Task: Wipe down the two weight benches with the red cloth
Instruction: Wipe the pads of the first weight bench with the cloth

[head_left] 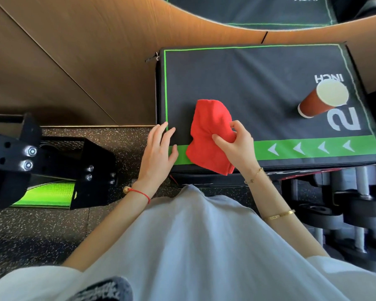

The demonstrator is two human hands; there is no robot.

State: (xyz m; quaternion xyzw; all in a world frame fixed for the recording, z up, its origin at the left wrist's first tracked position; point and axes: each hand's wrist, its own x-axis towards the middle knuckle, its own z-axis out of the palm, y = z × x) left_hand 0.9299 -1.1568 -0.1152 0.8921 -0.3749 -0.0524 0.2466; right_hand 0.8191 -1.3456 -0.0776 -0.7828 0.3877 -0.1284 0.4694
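- Pale grey garment (pixel 193 246): nearest the camera, fills the lower middle of the view, with both bare forearms reaching out past it.
- Red cloth (pixel 208 131): bunched, lying on the near left part of a black padded box, one corner hanging over the near edge.
- Right hand (pixel 237 146): thumb and fingers (pixel 239 127) curled round a fold of the red cloth, pinching it; gold chain at the wrist, gold bangle further up the forearm.
- Left hand (pixel 159 153): fingers straight and spread, holding nothing, tips resting at the near left corner of the box, just beside the cloth; red string at the wrist.
- Black padded box (pixel 248 83): green border line, green band with white arrows along the near side, white "INCH" lettering on the right.
- Paper cup (pixel 321 98): red-brown, white inside, standing on the lettering, well apart from the cloth.
- Second black box (pixel 258 11): beyond, partly hidden.
- Black metal frame (pixel 30 153): left, bolted, on speckled floor (pixel 41 231).
- Dumbbells (pixel 356 203): right, below the box.
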